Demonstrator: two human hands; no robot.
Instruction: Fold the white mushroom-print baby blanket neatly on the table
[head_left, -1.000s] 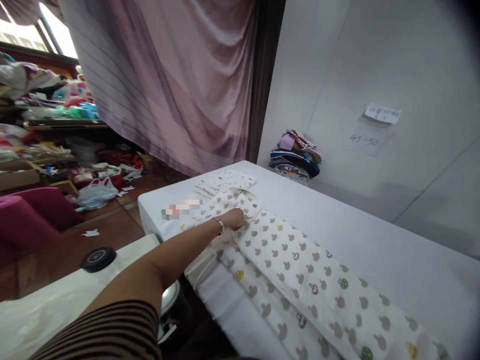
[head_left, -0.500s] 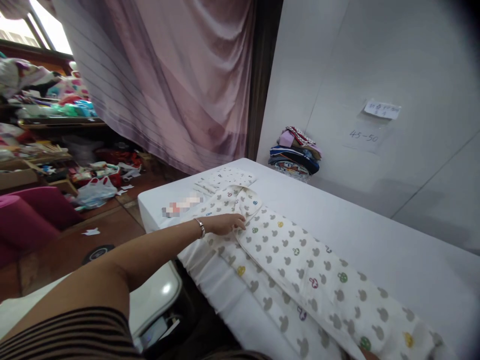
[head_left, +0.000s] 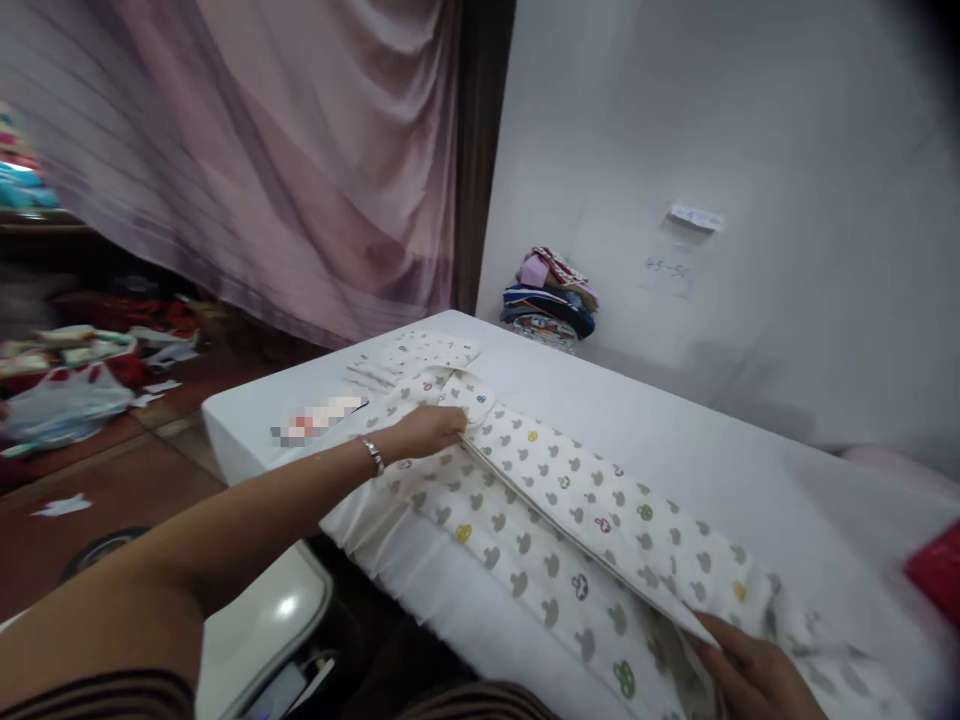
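A long white cloth (head_left: 570, 470) printed with grey and coloured mushrooms lies along the white-covered bed (head_left: 660, 400), partly folded over itself lengthwise. My left hand (head_left: 431, 430), with a silver bracelet at the wrist, is closed on the fold's edge near its far end. At the lower right, my right hand (head_left: 757, 668) grips the same edge between thumb and fingers, lifting it slightly off the layer below. Beyond my left hand lies a second, small-print white cloth (head_left: 420, 352). A blurred-out flat item (head_left: 319, 418) rests to its left.
A stack of folded clothes (head_left: 551, 300) stands by the grey wall (head_left: 637, 130), which carries paper notes. A pink curtain (head_left: 322, 150) hangs at the back. Bags (head_left: 71, 400) and scraps litter the floor on the left. A white seat (head_left: 277, 620) adjoins the bed.
My view has turned to the right. My right hand, barely visible before, now shows at the lower right with the cloth's edge raised. My left fingers have closed on the fold.
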